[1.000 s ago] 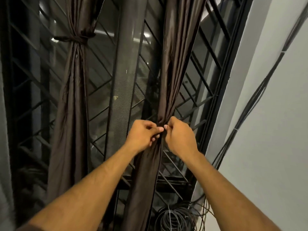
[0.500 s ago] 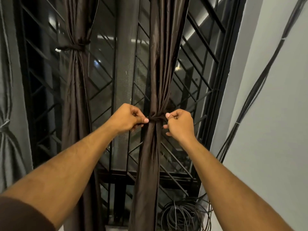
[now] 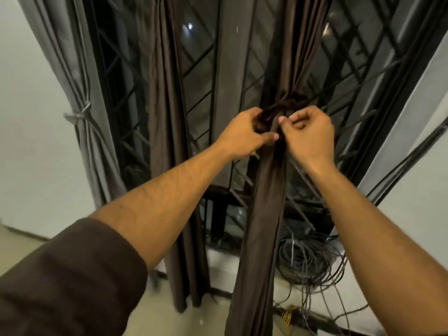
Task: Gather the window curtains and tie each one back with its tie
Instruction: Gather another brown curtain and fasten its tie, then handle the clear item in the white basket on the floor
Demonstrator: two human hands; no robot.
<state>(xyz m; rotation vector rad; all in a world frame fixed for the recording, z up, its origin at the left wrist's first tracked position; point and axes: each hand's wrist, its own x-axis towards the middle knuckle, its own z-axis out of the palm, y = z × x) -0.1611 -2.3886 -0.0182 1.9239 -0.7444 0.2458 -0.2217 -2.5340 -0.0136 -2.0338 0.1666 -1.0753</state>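
Note:
A dark brown curtain (image 3: 265, 202) hangs gathered into a narrow bundle in front of the barred window. A dark tie (image 3: 287, 104) wraps around it at the height of my hands. My left hand (image 3: 244, 134) grips a dark loop of the tie on the bundle's left side. My right hand (image 3: 309, 132) has curled fingers and pinches the tie end against the bundle's right side. A second brown curtain (image 3: 164, 117) hangs gathered to the left. At the far left a grey curtain (image 3: 89, 141) is bound with a pale tie (image 3: 78, 115).
A black metal window grille (image 3: 201, 100) stands behind the curtains. A coil of grey cables (image 3: 308, 260) lies on the floor at the right, with cables running up the white wall (image 3: 412, 190). The pale floor (image 3: 181, 318) lies below.
The view has tilted down and left, bringing the grey curtain and floor into sight. My hands have come closer together at the tie, and the left now holds a loop of it.

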